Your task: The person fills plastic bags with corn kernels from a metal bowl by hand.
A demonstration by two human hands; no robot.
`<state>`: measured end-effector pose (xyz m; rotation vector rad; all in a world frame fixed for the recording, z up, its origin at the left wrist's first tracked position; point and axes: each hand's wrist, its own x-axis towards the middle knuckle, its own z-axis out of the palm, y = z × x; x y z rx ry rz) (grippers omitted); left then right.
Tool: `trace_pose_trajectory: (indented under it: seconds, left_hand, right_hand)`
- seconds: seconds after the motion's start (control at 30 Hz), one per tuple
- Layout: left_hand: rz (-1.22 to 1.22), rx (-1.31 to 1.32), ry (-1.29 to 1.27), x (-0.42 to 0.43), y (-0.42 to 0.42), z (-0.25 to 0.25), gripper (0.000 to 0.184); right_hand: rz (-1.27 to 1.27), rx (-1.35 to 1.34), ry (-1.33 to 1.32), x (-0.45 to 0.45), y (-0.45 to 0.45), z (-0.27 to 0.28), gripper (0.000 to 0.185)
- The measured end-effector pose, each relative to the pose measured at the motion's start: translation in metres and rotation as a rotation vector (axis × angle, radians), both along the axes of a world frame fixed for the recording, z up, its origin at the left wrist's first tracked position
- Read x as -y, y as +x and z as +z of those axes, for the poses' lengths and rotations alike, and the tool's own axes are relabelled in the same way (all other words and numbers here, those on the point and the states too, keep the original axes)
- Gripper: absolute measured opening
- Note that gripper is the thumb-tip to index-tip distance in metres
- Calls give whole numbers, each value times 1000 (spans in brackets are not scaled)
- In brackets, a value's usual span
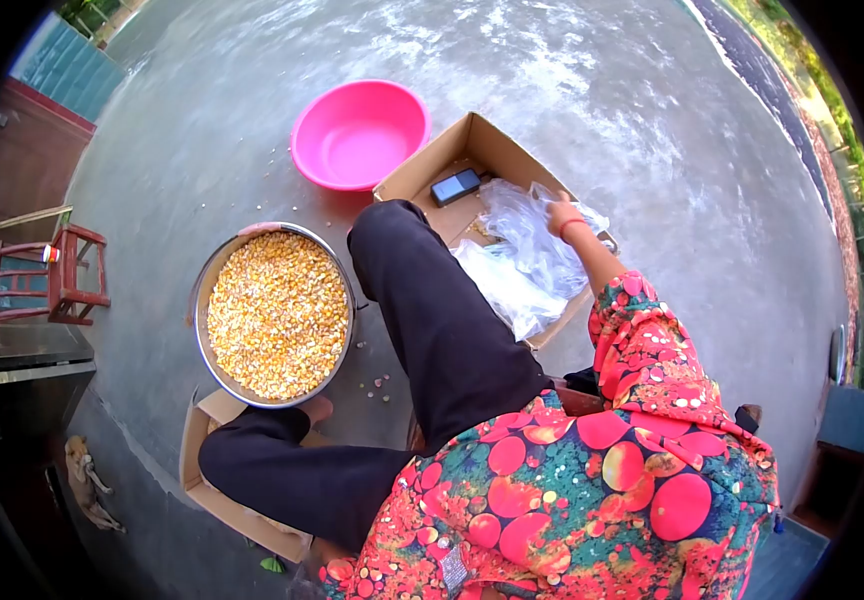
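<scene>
Head view. From where I stand, the cardboard box [512, 155] sits open-topped, walls upright, beside the person's raised right leg [442, 290]. Beyond its far and right edges the grey floor [712, 230] runs on, giving the right arm room outward; inward, the leg closes off the box's near left side.

Surroundings: pink basin [360, 140] just beyond the box, their edges overlapping in this view; contact cannot be judged. Metal bucket [202, 320] left of the leg, filled nearly to the rim with corn kernels [277, 320]; stray kernels on the floor nearby. Second cardboard box [195, 440] lies partly under the bent left leg. Further left, a red wooden chair [77, 280] and a dog [90, 485] lying down.

Clear plastic bag [512, 295]: crumpled, mostly inside the first box. Dark device [455, 187] with a pale blue face in its far left corner.

Right hand [563, 212]: arm extended, red band at wrist, fingers bent at the plastic by the box's right edge; whether they grip it, cannot tell. Left hand: out of sight, state unknown.
</scene>
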<state>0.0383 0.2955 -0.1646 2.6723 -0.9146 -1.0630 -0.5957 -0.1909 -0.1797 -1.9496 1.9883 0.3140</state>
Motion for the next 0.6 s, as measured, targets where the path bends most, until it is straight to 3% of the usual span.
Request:
trace_pose_trajectory:
  seconds: [0.13, 0.2, 0.23, 0.3, 0.47, 0.53, 0.6]
  left_hand:
    - [19, 10, 13, -7, -4, 5, 38]
    - [17, 13, 18, -9, -5, 6, 37]
    - [24, 18, 19, -10, -5, 7, 37]
    - [24, 25, 17, -12, -6, 9, 37]
    - [39, 29, 9, -17, -9, 8, 36]
    - [54, 36, 3, -21, -10, 8, 35]
    - [73, 53, -2, -24, -9, 8, 35]
  right_hand:
    - [165, -212, 152, -25, -37, -31, 26]
    - [-97, 40, 68, -38, -43, -17, 23]
    - [-99, 44, 65, -38, -45, -8, 23]
    - [-186, 293, -91, -35, -49, 5, 20]
    - [-324, 502, -204, -1, -41, 49, 33]
    - [-447, 880, -201, 10, -21, 81, 47]
    - [-403, 1020, -201, 20, 0, 109, 50]
